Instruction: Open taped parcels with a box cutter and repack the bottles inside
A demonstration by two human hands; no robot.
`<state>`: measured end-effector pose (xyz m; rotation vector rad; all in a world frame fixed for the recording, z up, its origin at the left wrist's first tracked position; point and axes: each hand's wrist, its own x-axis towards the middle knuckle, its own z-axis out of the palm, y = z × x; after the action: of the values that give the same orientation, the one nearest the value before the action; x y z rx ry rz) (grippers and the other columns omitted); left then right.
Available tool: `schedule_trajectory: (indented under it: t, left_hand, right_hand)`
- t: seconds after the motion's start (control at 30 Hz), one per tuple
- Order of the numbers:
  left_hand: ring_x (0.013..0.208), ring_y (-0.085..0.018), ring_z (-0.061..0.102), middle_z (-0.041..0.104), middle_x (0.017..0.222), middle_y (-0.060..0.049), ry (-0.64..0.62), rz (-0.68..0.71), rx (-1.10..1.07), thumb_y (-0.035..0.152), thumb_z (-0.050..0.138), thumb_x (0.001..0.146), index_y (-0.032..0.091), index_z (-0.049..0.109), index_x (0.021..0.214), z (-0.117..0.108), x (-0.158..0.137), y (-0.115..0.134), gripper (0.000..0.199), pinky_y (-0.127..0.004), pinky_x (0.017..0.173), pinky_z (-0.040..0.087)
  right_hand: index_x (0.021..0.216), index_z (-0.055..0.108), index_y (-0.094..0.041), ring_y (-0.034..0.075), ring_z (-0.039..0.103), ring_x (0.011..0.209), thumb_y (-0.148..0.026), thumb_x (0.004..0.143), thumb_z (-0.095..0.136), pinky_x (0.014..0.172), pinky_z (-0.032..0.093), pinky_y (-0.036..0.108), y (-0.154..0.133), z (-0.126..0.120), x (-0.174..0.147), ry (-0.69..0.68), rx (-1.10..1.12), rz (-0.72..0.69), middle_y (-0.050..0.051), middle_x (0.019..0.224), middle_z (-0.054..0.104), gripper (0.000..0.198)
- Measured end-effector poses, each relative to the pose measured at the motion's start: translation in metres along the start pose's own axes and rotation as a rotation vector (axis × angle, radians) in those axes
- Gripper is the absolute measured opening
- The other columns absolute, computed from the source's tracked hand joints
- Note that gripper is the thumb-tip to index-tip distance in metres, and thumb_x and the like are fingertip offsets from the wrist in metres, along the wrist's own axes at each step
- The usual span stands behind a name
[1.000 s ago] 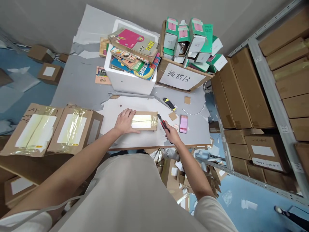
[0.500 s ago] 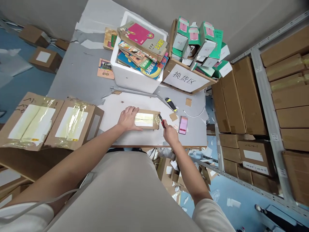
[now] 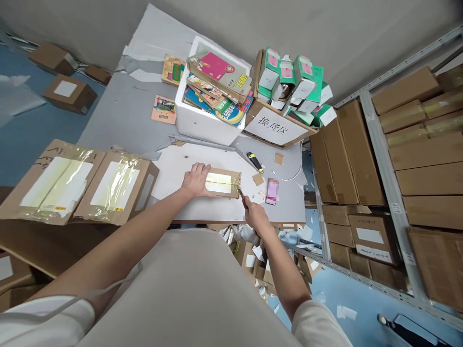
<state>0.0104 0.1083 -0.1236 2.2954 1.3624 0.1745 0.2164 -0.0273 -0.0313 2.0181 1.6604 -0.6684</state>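
A small taped cardboard box (image 3: 221, 184) with a white label lies on white sheeting on the table. My left hand (image 3: 197, 180) grips its left end, thumb on the near side and fingers over the far side. My right hand (image 3: 256, 214) is closed around a red-and-black utility knife (image 3: 244, 199). The knife's blade tip touches or nearly touches the taped right end of the box, near the front corner. Beyond the right hand lie a phone (image 3: 272, 191) with a pink screen and a black-and-yellow cutter (image 3: 255, 162).
Two larger taped boxes (image 3: 115, 185) stand at the left. Behind are a white foam bin (image 3: 206, 134) of books and a carton (image 3: 267, 126) of green boxes. Cardboard scraps (image 3: 258, 180) and a white cable (image 3: 289, 178) lie at the right, beside shelving (image 3: 394, 202).
The knife has moved toward me along the right end of the box, from its far corner to near its front corner. My left hand keeps its hold, and the view has shifted slightly.
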Motion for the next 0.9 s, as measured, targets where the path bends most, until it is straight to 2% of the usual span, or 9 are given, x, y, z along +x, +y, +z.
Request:
schedule_trajectory:
  t: [0.1,0.17,0.3,0.37,0.43,0.53,0.63,0.73,0.9]
  left_hand:
    - [0.125,-0.037,0.033,0.043,0.131,-0.021,0.006,0.002,-0.002,0.072,0.068,0.053,0.016,0.031,0.141,0.0,0.0,0.001,0.11,-0.048,0.09,0.043]
    - [0.125,-0.037,0.032,0.042,0.132,-0.021,0.006,-0.008,0.006,0.073,0.066,0.055,0.016,0.029,0.142,0.0,0.0,0.003,0.11,-0.049,0.09,0.043]
    - [0.125,-0.039,0.031,0.038,0.135,-0.024,0.02,-0.17,0.025,0.077,0.058,0.06,0.012,0.022,0.146,0.001,-0.002,0.013,0.114,-0.051,0.087,0.044]
    - [0.123,-0.041,0.033,0.037,0.135,-0.027,0.024,-0.296,0.025,0.078,0.051,0.066,0.008,0.017,0.147,0.0,-0.008,0.016,0.112,-0.051,0.084,0.046]
    - [0.118,-0.041,0.038,0.041,0.131,-0.028,-0.012,-0.349,0.028,0.074,0.045,0.074,0.005,0.016,0.148,-0.001,-0.019,0.015,0.105,-0.051,0.081,0.047]
    - [0.11,-0.038,0.049,0.053,0.119,-0.026,-0.112,-0.261,0.052,0.059,0.039,0.087,0.004,0.019,0.147,-0.003,-0.044,0.009,0.084,-0.047,0.083,0.045]
    - [0.103,-0.034,0.057,0.059,0.11,-0.024,-0.143,-0.166,0.062,0.048,0.037,0.092,0.002,0.024,0.145,0.001,-0.068,0.004,0.072,-0.042,0.089,0.042]
    - [0.1,-0.031,0.06,0.06,0.108,-0.022,-0.174,-0.151,0.008,0.041,0.033,0.094,0.002,0.023,0.146,0.007,-0.084,0.001,0.065,-0.038,0.087,0.043]
    - [0.1,-0.029,0.062,0.061,0.107,-0.018,-0.221,-0.096,-0.056,0.037,0.033,0.094,0.007,0.022,0.147,0.009,-0.102,-0.008,0.062,-0.037,0.084,0.045]
  right_hand:
    - [0.145,0.035,-0.017,0.024,0.064,0.096,-0.013,0.088,0.041,0.076,0.043,0.029,0.01,0.016,-0.019,0.055,0.087,0.001,0.014,0.103,0.068,0.057]
    - [0.146,0.034,-0.019,0.024,0.063,0.098,-0.015,0.089,0.039,0.078,0.043,0.029,0.02,0.025,-0.03,0.179,0.194,0.062,0.013,0.106,0.068,0.058]
    - [0.148,0.028,-0.017,0.021,0.066,0.087,-0.026,0.089,0.041,0.076,0.048,0.031,0.026,0.042,-0.029,0.422,0.65,0.141,0.01,0.1,0.068,0.061]
    - [0.145,0.029,-0.019,0.017,0.066,0.071,-0.036,0.087,0.046,0.065,0.052,0.03,0.012,0.052,-0.014,0.462,1.05,0.136,0.007,0.099,0.066,0.062]
    - [0.13,0.041,-0.019,0.013,0.062,0.058,-0.045,0.082,0.053,0.051,0.051,0.027,-0.013,0.064,0.009,0.443,1.45,0.113,0.006,0.101,0.064,0.055]
    - [0.102,0.048,-0.02,0.009,0.057,0.05,-0.05,0.074,0.063,0.042,0.048,0.023,-0.055,0.077,0.039,0.39,1.774,0.082,0.0,0.084,0.063,0.043]
    - [0.096,0.044,-0.022,0.008,0.054,0.044,-0.048,0.072,0.065,0.038,0.046,0.021,-0.08,0.084,0.053,0.358,1.851,0.057,-0.007,0.069,0.057,0.042]
    - [0.098,0.043,-0.022,0.008,0.052,0.042,-0.045,0.073,0.065,0.037,0.045,0.021,-0.082,0.085,0.053,0.356,1.822,0.064,-0.009,0.063,0.054,0.041]
    - [0.1,0.044,-0.022,0.007,0.054,0.046,-0.046,0.072,0.064,0.04,0.046,0.022,-0.075,0.084,0.048,0.375,1.812,0.06,-0.001,0.09,0.066,0.042]
